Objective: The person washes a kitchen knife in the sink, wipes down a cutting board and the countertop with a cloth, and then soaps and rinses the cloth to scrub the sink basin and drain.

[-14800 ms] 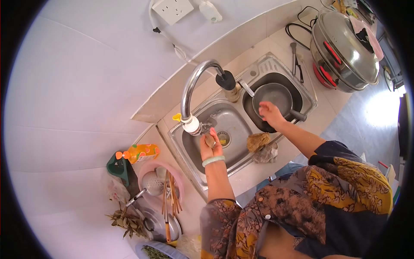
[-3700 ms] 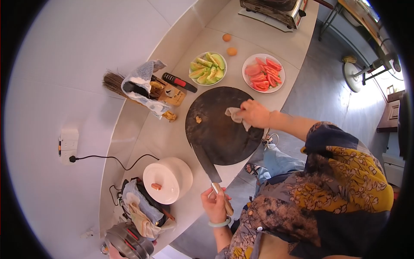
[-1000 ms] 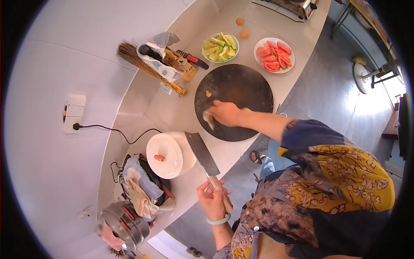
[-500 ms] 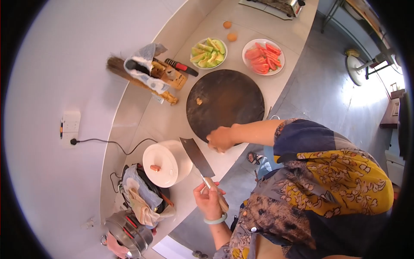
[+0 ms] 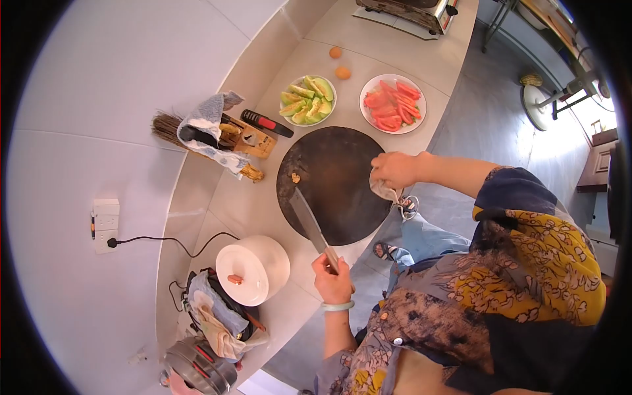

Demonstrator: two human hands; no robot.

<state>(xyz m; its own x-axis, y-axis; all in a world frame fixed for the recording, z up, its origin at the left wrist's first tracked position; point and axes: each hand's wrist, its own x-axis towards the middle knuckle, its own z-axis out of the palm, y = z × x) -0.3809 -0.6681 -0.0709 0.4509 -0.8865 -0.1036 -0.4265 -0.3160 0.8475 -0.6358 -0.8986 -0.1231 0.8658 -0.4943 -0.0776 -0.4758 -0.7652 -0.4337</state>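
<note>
My left hand (image 5: 332, 282) is closed round the handle of a cleaver (image 5: 308, 217). Its dark blade slants over the near-left edge of a round, dark chopping board (image 5: 336, 171). My right hand (image 5: 395, 170) is closed at the board's right edge, gripping a pale, cloth-like piece (image 5: 382, 189) that hangs below the fingers. A metal ring (image 5: 409, 208) sticks out beside that edge. On the board lies one small tan scrap (image 5: 295, 178). Behind it are a plate of green melon-like wedges (image 5: 307, 100) and a plate of red tomato-like wedges (image 5: 393, 105).
Two eggs (image 5: 342, 73) lie behind the plates, near a gas stove (image 5: 421, 14). A knife holder (image 5: 255, 139) with a brush and cloth stands left of the board. A white lidded pot (image 5: 263, 263) and a steel pot (image 5: 201, 365) stand nearer. A cord (image 5: 187, 249) runs to the wall.
My right hand has moved from the board's near edge to its right edge, where the pale piece now shows. My left hand has raised the cleaver so its blade reaches over the board.
</note>
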